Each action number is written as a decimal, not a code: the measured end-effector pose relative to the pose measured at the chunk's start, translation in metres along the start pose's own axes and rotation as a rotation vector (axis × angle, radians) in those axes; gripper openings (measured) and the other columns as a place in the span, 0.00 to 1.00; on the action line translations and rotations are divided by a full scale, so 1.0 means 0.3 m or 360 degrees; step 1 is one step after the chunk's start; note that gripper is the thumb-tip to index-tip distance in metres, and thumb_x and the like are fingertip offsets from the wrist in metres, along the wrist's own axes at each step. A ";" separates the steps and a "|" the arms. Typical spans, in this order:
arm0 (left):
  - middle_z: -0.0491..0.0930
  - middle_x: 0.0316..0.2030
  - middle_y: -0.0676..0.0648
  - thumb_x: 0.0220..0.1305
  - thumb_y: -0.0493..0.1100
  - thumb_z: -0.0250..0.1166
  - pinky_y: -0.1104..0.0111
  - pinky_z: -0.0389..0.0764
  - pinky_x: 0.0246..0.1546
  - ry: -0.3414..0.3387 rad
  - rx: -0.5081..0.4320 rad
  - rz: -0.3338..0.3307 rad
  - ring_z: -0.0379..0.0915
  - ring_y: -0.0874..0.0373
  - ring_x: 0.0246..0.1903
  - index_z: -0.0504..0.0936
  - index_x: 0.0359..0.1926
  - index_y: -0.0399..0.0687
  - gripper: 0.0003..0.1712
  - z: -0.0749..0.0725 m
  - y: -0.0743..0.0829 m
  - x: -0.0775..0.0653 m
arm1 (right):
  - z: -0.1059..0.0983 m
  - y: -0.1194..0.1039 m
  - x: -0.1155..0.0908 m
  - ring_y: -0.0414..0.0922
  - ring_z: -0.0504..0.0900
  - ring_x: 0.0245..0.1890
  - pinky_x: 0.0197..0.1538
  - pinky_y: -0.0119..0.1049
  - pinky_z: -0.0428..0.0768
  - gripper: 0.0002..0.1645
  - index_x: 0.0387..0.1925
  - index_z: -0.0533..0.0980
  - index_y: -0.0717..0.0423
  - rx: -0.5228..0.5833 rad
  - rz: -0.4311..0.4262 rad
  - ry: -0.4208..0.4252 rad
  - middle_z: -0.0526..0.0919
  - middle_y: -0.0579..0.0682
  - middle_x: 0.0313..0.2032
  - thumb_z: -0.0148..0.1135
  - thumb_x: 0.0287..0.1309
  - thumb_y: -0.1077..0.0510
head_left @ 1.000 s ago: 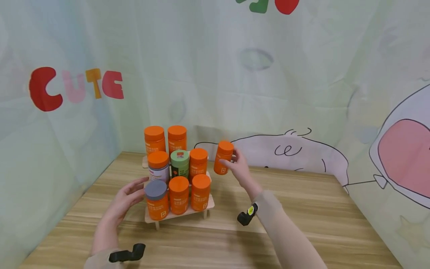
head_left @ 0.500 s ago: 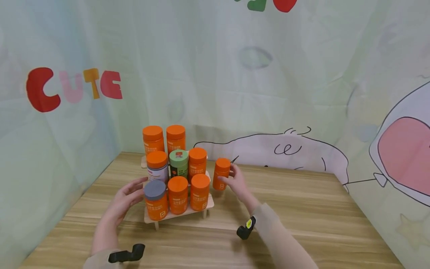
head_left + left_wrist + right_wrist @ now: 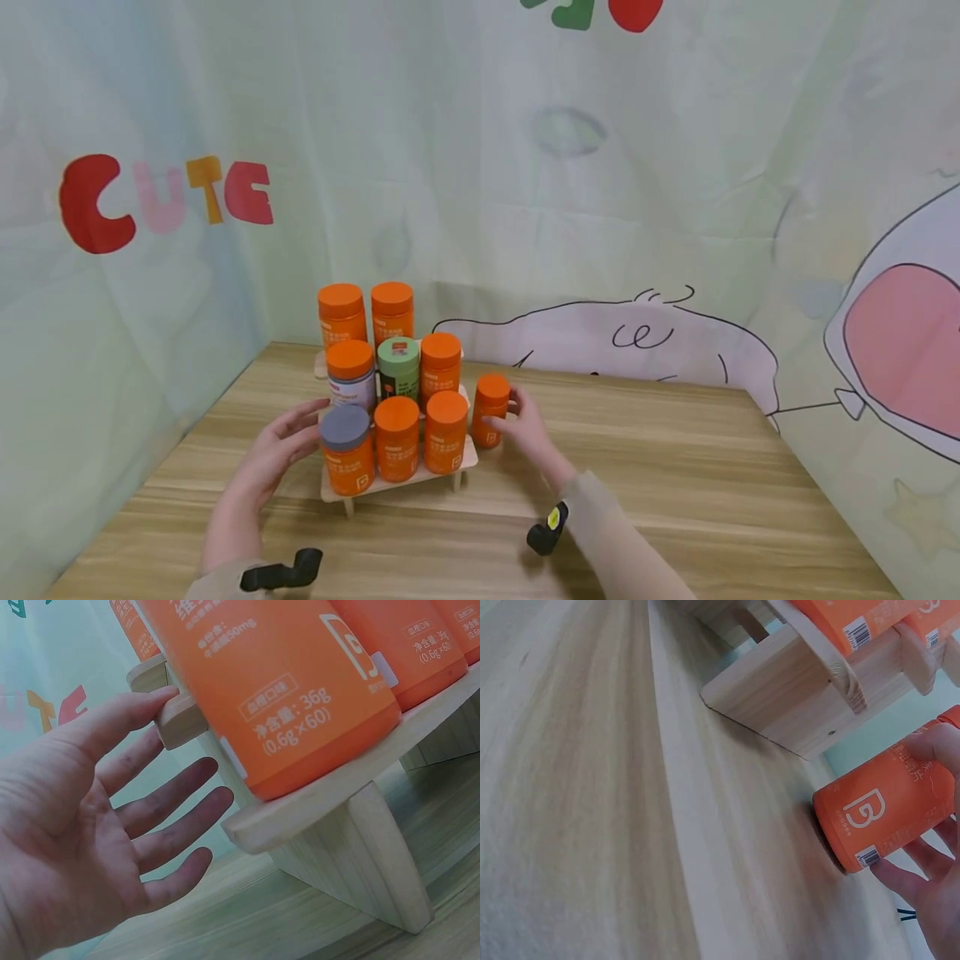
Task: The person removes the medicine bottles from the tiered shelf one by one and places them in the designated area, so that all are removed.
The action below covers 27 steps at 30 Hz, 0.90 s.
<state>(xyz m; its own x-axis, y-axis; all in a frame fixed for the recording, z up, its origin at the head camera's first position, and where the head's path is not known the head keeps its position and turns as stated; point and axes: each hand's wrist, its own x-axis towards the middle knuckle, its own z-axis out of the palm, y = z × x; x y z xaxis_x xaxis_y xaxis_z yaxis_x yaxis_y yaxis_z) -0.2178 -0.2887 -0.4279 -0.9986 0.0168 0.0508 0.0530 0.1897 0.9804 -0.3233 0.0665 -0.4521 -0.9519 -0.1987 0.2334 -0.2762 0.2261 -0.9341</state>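
My right hand [image 3: 528, 429] holds an orange supplement bottle [image 3: 491, 404] with an orange lid, between thumb and fingers. In the right wrist view, the held bottle [image 3: 889, 799] has its base at the tabletop beside the rack's side panel [image 3: 772, 694]; whether it fully rests there is hard to tell. A three-step wooden rack [image 3: 408, 479] stands left of it, loaded with several bottles. At the rack's left end, my left hand [image 3: 277, 450] pinches the middle shelf's end between thumb and index finger. Its other fingers [image 3: 184, 832] are spread, apart from the grey-lidded bottle [image 3: 348, 450].
On the middle step, a green-lidded bottle [image 3: 399, 367] stands between an orange-lidded, pale-labelled one [image 3: 351, 375] and an orange one [image 3: 441, 367]. Two orange bottles [image 3: 342, 312] occupy the top step. A printed curtain [image 3: 480, 208] hangs behind the wooden table [image 3: 675, 467].
My right hand has lowered the orange bottle from beside the middle step toward the tabletop, slightly leftward. The left hand keeps its place at the rack.
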 end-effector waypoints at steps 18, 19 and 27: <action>0.58 0.70 0.28 0.74 0.48 0.54 0.80 0.74 0.48 0.0002 -0.0018 -0.0022 0.71 0.81 0.46 0.57 0.73 0.36 0.35 0.001 -0.004 0.000 | 0.004 0.020 -0.006 0.61 0.72 0.60 0.62 0.57 0.73 0.40 0.64 0.64 0.64 -0.0035 0.0019 -0.0067 0.73 0.63 0.61 0.71 0.50 0.62; 0.58 0.70 0.28 0.74 0.48 0.55 0.80 0.74 0.48 0.0003 -0.0022 -0.0022 0.70 0.82 0.46 0.57 0.73 0.36 0.35 0.002 -0.003 0.000 | 0.003 0.020 -0.007 0.61 0.72 0.61 0.62 0.57 0.73 0.41 0.64 0.64 0.65 -0.0023 0.0019 -0.0067 0.72 0.63 0.61 0.70 0.50 0.62; 0.60 0.68 0.29 0.73 0.47 0.56 0.80 0.75 0.48 0.0024 -0.0046 0.0001 0.71 0.81 0.46 0.60 0.72 0.37 0.33 0.007 -0.002 -0.003 | -0.019 -0.022 -0.001 0.59 0.68 0.63 0.64 0.58 0.69 0.39 0.65 0.63 0.65 -0.0055 -0.0168 -0.0012 0.71 0.63 0.62 0.68 0.53 0.60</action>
<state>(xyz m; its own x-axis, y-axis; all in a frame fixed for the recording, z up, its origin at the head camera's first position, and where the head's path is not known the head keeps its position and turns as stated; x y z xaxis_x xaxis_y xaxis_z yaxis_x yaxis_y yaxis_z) -0.2169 -0.2869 -0.4289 -0.9985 0.0023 0.0538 0.0534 0.1615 0.9854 -0.3219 0.0704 -0.4446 -0.9163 -0.2304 0.3276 -0.3793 0.2365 -0.8945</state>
